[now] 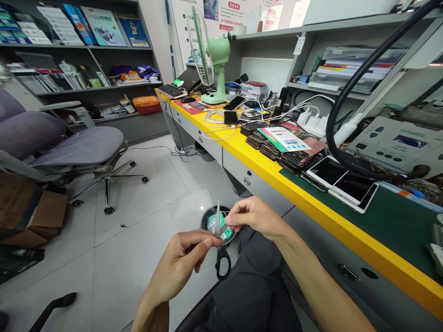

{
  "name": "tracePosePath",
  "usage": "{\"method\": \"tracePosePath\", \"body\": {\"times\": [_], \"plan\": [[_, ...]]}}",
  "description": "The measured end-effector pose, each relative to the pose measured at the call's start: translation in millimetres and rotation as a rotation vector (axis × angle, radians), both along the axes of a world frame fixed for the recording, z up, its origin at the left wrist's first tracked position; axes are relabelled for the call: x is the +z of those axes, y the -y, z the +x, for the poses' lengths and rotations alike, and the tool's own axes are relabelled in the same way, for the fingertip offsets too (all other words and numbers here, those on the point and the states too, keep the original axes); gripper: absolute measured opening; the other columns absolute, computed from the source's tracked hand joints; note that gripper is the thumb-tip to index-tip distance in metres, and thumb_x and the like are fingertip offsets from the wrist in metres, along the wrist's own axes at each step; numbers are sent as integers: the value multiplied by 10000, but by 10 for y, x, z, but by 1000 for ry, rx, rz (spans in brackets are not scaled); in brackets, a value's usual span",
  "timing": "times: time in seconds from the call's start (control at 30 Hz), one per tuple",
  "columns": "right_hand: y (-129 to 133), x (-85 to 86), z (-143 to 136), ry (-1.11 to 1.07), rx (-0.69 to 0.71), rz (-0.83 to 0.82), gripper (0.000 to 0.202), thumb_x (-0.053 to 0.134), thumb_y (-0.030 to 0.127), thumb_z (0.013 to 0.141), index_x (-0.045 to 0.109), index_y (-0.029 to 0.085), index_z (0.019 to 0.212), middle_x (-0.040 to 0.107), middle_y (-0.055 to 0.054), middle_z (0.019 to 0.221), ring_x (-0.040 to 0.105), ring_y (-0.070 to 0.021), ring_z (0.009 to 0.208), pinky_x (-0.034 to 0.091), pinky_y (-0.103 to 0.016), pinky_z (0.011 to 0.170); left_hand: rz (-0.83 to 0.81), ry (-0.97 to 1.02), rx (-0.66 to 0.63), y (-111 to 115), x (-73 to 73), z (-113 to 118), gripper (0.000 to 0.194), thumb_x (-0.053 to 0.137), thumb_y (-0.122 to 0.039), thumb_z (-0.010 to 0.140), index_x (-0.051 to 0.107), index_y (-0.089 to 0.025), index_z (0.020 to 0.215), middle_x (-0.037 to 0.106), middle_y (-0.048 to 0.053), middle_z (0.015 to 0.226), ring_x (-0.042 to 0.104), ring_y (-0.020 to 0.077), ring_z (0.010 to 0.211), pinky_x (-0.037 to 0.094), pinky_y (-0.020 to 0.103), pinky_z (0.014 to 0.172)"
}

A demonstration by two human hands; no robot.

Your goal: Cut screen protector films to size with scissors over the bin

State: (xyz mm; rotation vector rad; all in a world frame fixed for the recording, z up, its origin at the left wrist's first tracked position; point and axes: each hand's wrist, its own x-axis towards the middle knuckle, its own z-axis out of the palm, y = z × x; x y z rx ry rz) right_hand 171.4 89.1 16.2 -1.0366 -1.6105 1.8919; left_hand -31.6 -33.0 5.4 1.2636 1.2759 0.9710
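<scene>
Scissors with black handles point(223, 266) are at my left hand point(188, 256), one pale blade pointing upward and a loop hanging below. My left thumb and fingers are pinched together at the middle of the scissors. To the right, my right hand point(254, 214) is closed in a pinch around a narrow greyish piece, too small to make out, close beside the blade. Both hands are above a dark round bin point(204, 222) on the floor, which has green and white packaging point(226, 232) in it. My fingers partly hide the scissors and the bin.
A yellow-edged workbench point(263, 174) runs along the right, bearing stacked phones point(268, 150), white tablets point(360, 189), cables and a green fan point(219, 50). A grey swivel chair point(81, 147) and a cardboard box point(48, 216) stand at left. My dark-trousered leg point(256, 272) is under my hands.
</scene>
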Motion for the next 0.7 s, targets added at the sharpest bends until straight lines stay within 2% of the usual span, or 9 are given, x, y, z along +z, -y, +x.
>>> {"method": "tracePosePath", "body": {"times": [0.13, 0.23, 0.43, 0.5, 0.6, 0.7], "plan": [[-199, -55, -37, 42, -14, 26, 267, 852, 369, 665, 749, 123, 685, 694, -47, 610, 614, -129, 558, 509, -245, 570, -69, -45, 27, 28, -76, -168, 365, 567, -433, 942, 822, -174, 921, 701, 82, 759, 462, 141, 594, 378, 270, 526], [-358, -115, -84, 88, 9, 57, 318, 848, 420, 683, 769, 113, 710, 731, -84, 683, 632, -137, 579, 522, -246, 573, -76, -39, 77, 41, -113, -246, 362, 579, -435, 926, 825, -170, 913, 680, 75, 734, 450, 143, 592, 375, 277, 534], [-614, -465, -341, 233, 2, 175, 338, 747, 438, 801, 752, 114, 704, 752, -113, 735, 661, -172, 618, 509, -261, 574, -67, -31, 108, 25, -102, -237, 330, 574, -402, 915, 826, -190, 884, 499, 16, 571, 484, 174, 638, 374, 270, 542], [-661, -598, -425, 279, -23, 231, 271, 733, 385, 818, 760, 126, 743, 750, -100, 733, 673, -191, 656, 504, -276, 616, -61, -29, 97, 21, -113, -235, 330, 570, -401, 919, 823, -193, 882, 499, 16, 582, 489, 174, 649, 372, 269, 546], [-697, -733, -520, 319, -81, 297, 166, 741, 316, 810, 759, 151, 827, 752, -77, 777, 694, -218, 803, 508, -315, 762, -42, -15, 77, 23, -152, -260, 341, 564, -408, 928, 822, -185, 911, 539, 20, 617, 450, 148, 607, 359, 274, 551], [-709, -759, -575, 318, -101, 289, 245, 708, 368, 844, 724, 146, 743, 752, -113, 789, 694, -248, 923, 505, -351, 841, -39, -5, 72, 27, -176, -288, 359, 557, -415, 936, 822, -172, 932, 574, 30, 644, 409, 127, 566, 317, 282, 536]]}}
